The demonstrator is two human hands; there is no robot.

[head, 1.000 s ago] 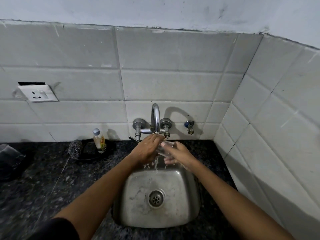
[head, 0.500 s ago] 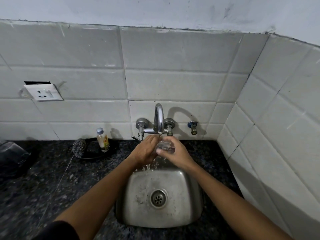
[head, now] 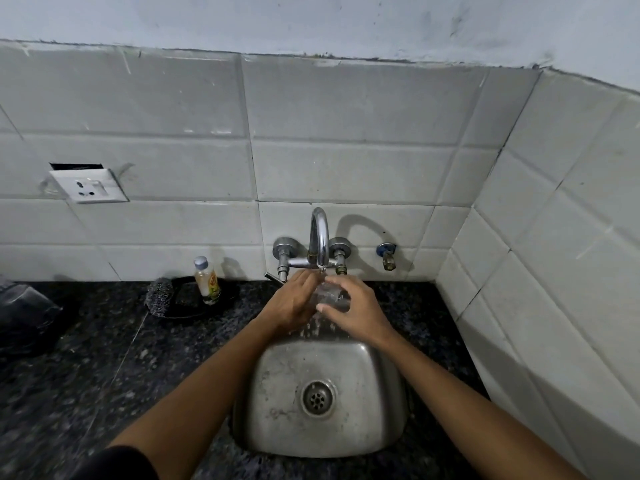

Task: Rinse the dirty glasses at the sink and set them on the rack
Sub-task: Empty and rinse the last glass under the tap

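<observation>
A clear glass [head: 327,295] sits between both hands under the steel tap [head: 320,237], over the back of the steel sink [head: 277,393]. Water runs from the spout onto the glass and splashes down. My left hand [head: 292,303] cups the glass from the left. My right hand [head: 356,308] wraps it from the right, thumb across the front. Most of the glass is hidden by the fingers. No rack is in view.
A small bottle [head: 206,280] and a steel scrubber [head: 158,296] rest on a dark dish [head: 188,310] left of the tap. A dark object [head: 24,318] lies at the far left on the black granite counter [head: 104,368]. A tiled wall closes in on the right.
My right hand has moved up from beside the glass to wrap around it under the spout. The glass has risen closer to the tap.
</observation>
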